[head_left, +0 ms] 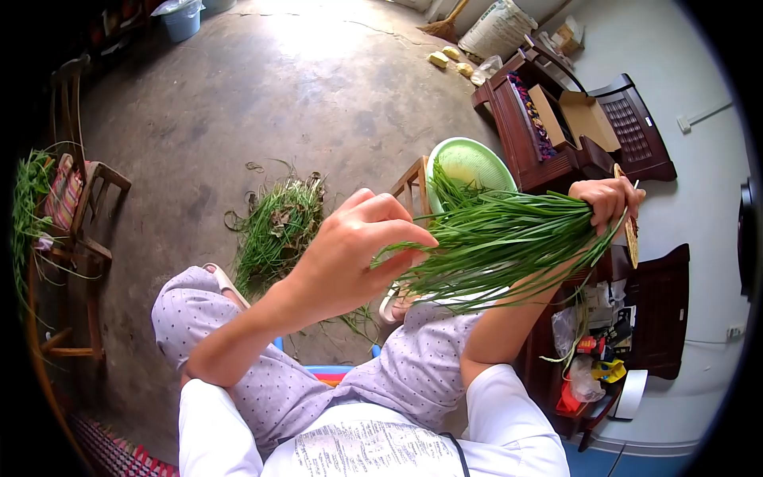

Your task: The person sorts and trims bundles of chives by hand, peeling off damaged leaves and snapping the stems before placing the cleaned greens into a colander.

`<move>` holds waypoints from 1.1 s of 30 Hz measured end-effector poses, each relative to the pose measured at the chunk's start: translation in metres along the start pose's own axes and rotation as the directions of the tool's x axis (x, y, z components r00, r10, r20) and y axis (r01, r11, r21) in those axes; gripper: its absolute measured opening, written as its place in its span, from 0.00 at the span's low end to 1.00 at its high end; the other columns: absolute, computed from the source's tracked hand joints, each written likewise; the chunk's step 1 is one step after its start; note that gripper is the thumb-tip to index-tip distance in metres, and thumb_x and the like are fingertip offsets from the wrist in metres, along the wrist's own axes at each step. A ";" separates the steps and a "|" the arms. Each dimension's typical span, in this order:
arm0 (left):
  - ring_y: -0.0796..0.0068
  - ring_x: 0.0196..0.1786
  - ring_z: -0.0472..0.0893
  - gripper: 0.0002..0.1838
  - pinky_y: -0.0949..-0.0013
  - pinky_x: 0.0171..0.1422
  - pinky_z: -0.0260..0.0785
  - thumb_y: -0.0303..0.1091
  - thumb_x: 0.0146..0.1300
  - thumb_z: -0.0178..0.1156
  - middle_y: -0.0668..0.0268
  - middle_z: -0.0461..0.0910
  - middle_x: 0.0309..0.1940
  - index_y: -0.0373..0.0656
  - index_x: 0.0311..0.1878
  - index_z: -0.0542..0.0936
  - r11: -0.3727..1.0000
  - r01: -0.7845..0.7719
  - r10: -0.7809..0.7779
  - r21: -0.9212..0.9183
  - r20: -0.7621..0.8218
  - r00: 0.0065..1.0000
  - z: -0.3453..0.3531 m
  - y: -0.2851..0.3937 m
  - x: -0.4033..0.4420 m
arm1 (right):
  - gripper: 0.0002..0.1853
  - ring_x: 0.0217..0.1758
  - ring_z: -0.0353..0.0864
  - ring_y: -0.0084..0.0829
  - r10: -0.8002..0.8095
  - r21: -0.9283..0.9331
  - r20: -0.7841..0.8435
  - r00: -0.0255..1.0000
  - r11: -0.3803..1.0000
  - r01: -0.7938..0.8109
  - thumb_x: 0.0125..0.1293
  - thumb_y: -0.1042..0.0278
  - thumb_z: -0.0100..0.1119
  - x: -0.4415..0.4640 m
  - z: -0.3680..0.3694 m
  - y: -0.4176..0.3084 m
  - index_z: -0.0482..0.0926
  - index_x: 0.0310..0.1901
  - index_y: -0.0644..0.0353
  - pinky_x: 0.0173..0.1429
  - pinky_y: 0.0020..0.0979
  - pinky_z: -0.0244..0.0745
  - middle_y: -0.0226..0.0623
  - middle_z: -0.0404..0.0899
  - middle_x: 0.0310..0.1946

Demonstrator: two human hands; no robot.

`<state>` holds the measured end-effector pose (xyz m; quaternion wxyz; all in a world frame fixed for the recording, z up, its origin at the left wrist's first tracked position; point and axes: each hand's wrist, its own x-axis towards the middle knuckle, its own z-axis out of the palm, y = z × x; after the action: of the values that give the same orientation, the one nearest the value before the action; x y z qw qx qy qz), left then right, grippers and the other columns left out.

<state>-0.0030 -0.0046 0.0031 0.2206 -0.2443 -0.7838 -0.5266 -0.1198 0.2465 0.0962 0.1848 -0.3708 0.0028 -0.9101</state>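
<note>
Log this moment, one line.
right hand: grips leafy bundle | left hand: at its loose ends | floor: leaf pile

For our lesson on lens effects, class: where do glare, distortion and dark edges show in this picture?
Head view: glare whitens the floor near the top; head view: wide-lens distortion seems to tilt the wooden chair at left; head view: corners fall to black; head view: the long green leaves look fairly sharp.
</note>
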 end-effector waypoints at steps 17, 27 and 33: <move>0.92 0.27 0.68 0.06 0.86 0.29 0.59 0.30 0.64 0.56 0.70 0.78 0.31 0.37 0.39 0.76 0.520 0.516 -0.422 -0.680 0.320 0.848 -0.010 -0.008 0.002 | 0.12 0.11 0.45 0.13 -0.085 -0.172 -0.068 0.994 0.982 0.072 0.66 0.64 0.55 -0.002 -0.001 0.011 0.70 0.24 0.53 0.17 0.18 0.46 0.19 0.51 0.12; 0.78 0.37 0.77 0.25 0.76 0.39 0.70 0.32 0.59 0.61 0.63 0.74 0.53 0.44 0.61 0.69 0.887 0.460 -0.458 0.036 -0.061 0.887 -0.013 -0.030 0.001 | 0.14 0.10 0.51 0.13 -0.119 -0.599 -0.095 0.988 0.800 0.039 0.70 0.63 0.46 -0.004 0.009 0.014 0.69 0.26 0.55 0.16 0.18 0.49 0.21 0.58 0.14; 0.66 0.62 0.66 0.42 0.63 0.64 0.59 0.49 0.54 0.65 0.59 0.64 0.63 0.41 0.67 0.59 0.935 0.217 -0.217 -0.279 0.030 0.976 -0.014 -0.030 0.010 | 0.22 0.11 0.60 0.12 -0.164 -0.890 -0.439 0.883 0.212 -0.403 0.67 0.45 0.48 -0.012 0.003 0.085 0.74 0.26 0.56 0.13 0.16 0.48 0.23 0.68 0.15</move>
<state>-0.0280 -0.0261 -0.0081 0.1250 -0.1848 -0.7232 -0.6537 -0.0818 0.1716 0.0780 -0.0209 -0.1833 0.6406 -0.7454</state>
